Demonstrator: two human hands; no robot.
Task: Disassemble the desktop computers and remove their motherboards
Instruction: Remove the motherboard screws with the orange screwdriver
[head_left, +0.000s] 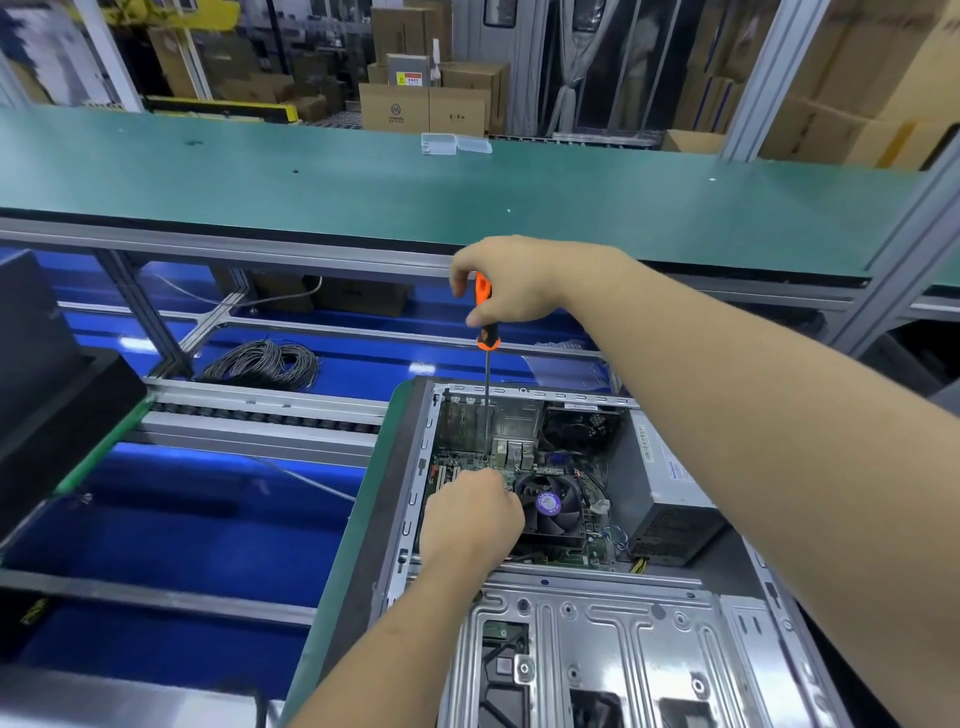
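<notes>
Open computer case (587, 519) lies near right on the bench, holding the motherboard (467, 462), CPU fan (551, 506) and power supply (670, 499). Right hand (511, 283) grips an upright orange screwdriver (486, 332), tip on the motherboard. Left hand (470, 514) rests curled on the board; its grasp cannot be told.

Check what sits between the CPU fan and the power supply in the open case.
Head view: a strip of motherboard with loose wires separates the CPU fan from the power supply.
</notes>
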